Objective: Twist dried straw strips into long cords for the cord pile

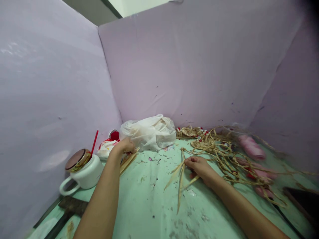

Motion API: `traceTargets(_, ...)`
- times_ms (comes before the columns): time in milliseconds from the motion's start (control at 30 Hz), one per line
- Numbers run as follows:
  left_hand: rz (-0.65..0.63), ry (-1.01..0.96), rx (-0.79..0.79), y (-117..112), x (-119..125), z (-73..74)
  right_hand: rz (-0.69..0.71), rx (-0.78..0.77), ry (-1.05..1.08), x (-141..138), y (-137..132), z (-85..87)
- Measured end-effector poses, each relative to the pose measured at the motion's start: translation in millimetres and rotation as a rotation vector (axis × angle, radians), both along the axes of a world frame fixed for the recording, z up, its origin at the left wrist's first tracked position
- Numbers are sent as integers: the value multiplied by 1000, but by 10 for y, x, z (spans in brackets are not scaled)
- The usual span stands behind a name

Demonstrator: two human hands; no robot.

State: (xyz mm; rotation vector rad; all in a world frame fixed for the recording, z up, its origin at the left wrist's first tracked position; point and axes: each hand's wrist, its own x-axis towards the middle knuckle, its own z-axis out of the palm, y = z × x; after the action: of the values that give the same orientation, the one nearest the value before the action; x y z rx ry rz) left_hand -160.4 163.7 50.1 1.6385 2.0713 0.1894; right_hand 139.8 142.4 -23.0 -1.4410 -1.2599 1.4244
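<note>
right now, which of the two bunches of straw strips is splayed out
The splayed bunch is the one at the right hand, its strips fanning apart; the other bunch, at the left hand, has its strips close together.

The right grip (199,167) pinches splayed pale strips (180,182) near where they meet; braided cords (222,162) tangle to its right. The left grip (125,146) touches flat strips (128,164), with a white plastic bag (152,133) just beyond, rightward, and a white mug (90,174) to its left.
</note>
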Motion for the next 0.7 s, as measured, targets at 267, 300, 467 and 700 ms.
traceTargets(267, -188, -331, -53, -27, 132, 42, 12, 17, -6, 11, 20, -41)
traceTargets(300, -204, -373, -54, -17, 151, 40, 15, 22, -7, 12, 24, -46)
traceTargets(467, -203, -297, -79, 45, 198, 18, 23, 24, -7, 13, 15, -28)
traceTargets(700, -188, -45, -73, 175, 468, -311, 11, 11, -13, 13, 7, -16)
